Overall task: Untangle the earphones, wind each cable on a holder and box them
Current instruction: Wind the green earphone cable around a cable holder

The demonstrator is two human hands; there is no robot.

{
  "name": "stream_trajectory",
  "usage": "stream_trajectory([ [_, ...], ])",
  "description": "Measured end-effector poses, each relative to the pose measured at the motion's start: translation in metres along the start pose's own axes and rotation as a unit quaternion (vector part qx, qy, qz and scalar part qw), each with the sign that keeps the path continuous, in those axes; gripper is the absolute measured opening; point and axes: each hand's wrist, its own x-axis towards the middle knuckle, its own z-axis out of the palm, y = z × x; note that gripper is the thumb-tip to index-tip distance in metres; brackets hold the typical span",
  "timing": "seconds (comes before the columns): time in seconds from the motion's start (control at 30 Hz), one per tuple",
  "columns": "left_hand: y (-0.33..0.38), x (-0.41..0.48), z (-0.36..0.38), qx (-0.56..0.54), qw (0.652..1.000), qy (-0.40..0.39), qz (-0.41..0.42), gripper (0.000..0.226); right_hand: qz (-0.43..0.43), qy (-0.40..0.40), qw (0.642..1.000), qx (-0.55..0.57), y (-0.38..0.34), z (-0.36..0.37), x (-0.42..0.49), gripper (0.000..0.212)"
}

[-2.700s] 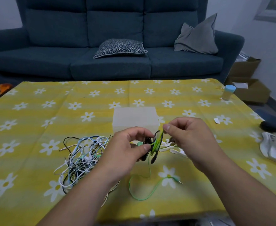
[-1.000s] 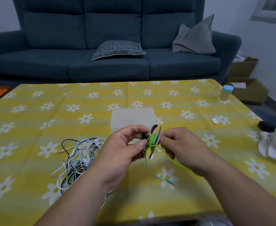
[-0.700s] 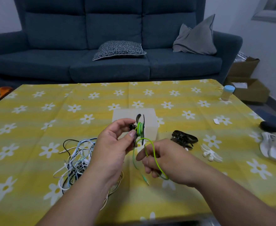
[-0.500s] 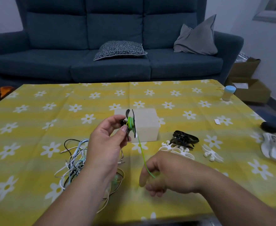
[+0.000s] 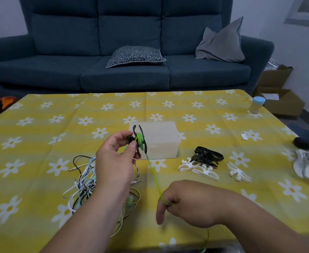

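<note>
Green cable (image 5: pixel 154 177) now runs taut from the black holder (image 5: pixel 140 141), pinched in my left hand (image 5: pixel 115 161) just before the white box (image 5: pixel 161 139), to my right hand (image 5: pixel 183 203), which has drawn it toward me, pinching it. Several turns look done; the tangle (image 5: pixel 84 181) left of the box waits.

left hand (image 5: pixel 113 161): raised black plastic cable holder (image 5: pixel 140 141) before the white box (image 5: pixel 161 141) | right hand (image 5: pixel 186 203): drawn down toward near table (image 5: pixel 40 134) edge | thin green earphone cable (image 5: pixel 154 177): slack loop now taut between hands
</note>
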Motion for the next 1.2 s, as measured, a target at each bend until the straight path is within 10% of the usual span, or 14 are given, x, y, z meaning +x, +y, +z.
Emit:
stream_trajectory([
  [0.3,0.001,-0.009,0.006,0.14,0.987,-0.034,0.066,0.026,-0.108,0.124,0.978,0.127,-0.014,-0.013,-0.016,0.022],
  [0.6,-0.003,-0.003,0.007,-0.116,0.97,-0.035,-0.211,0.02,-0.106,0.009,0.992,0.067,-0.029,0.0,-0.011,0.031],
  [0.73,-0.005,-0.006,0.007,-0.058,0.976,-0.077,-0.198,0.02,-0.114,0.027,0.991,0.058,-0.03,0.001,-0.01,0.031],
  [0.97,-0.004,-0.014,0.008,0.143,0.977,-0.155,-0.02,0.028,-0.134,0.267,0.941,0.157,-0.009,-0.01,-0.011,0.038],
  [1.2,0.006,-0.027,0.014,0.162,0.943,-0.289,-0.024,0.027,-0.023,0.441,0.856,0.27,0.033,-0.033,-0.009,0.037],
])
